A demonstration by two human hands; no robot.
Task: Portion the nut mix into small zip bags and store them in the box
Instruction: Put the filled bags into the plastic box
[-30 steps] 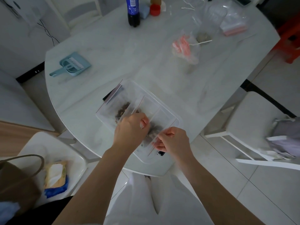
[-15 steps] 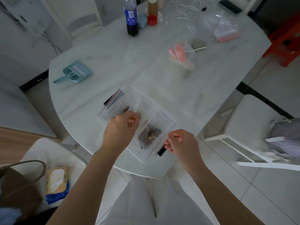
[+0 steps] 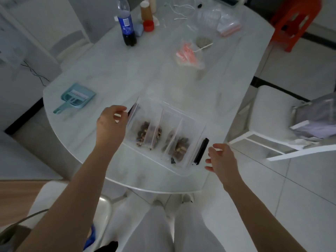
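A clear plastic box (image 3: 183, 170) with black end clips sits near the table's front edge. Several small zip bags of nut mix (image 3: 147, 134) stand upright inside it, side by side. My left hand (image 3: 111, 122) hovers at the box's left end, fingers loosely curved beside the black clip, holding nothing. My right hand (image 3: 221, 158) is just off the right end near the other black clip (image 3: 201, 150), fingers relaxed and empty. Far back lies a stack of empty zip bags (image 3: 230, 26) with red seals.
On the white marble table (image 3: 112, 70) are a blue dustpan (image 3: 76, 98), a cola bottle (image 3: 126, 24), a red-capped bottle (image 3: 147, 17), a crumpled bag with pink contents (image 3: 189, 55) and a spoon. White chairs flank the table; an orange stool (image 3: 294, 20) stands at the back right.
Both hands have come out of the box and spread apart to its two ends. The bags they were arranging now stand free inside.
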